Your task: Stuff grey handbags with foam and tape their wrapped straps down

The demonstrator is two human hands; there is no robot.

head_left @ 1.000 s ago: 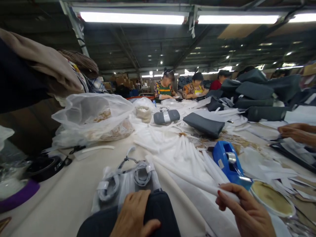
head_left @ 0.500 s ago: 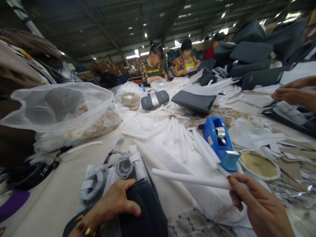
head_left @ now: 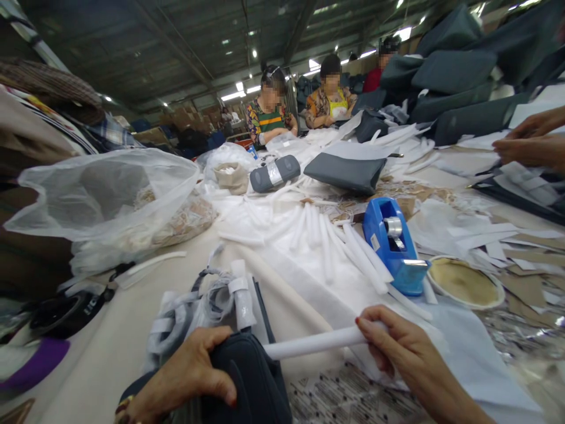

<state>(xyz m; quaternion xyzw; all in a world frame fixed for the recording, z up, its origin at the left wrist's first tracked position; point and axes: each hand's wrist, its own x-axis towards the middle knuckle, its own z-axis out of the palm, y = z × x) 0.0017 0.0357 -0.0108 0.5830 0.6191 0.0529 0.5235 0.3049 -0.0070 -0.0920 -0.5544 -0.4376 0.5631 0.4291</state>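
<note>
My left hand [head_left: 194, 371] grips a dark grey bag [head_left: 247, 377] at the lower middle, thumb on its front and fingers behind. Behind that hand, wrapped straps [head_left: 220, 294] and a plastic-wrapped roll stick up from the bag. Pinched between the thumb and fingers of my right hand [head_left: 392, 347] is a white foam tube [head_left: 318, 343]. The tube points left, and its far end meets the bag's right side; whether it goes inside is hidden. More white foam tubes [head_left: 326, 247] lie loose on the table beyond.
A blue tape dispenser [head_left: 391, 247] stands right of the loose tubes, beside a round tub lid [head_left: 463, 282]. Clear plastic bags [head_left: 132, 200] lie at left. A dark pouch [head_left: 346, 171] and a grey case [head_left: 274, 173] lie farther back. Co-workers sit beyond; another person's hands [head_left: 534, 138] are at right.
My right hand has moved left with the foam tube, bringing its far end to the bag. My left hand stays on the bag, shifted slightly left in view.
</note>
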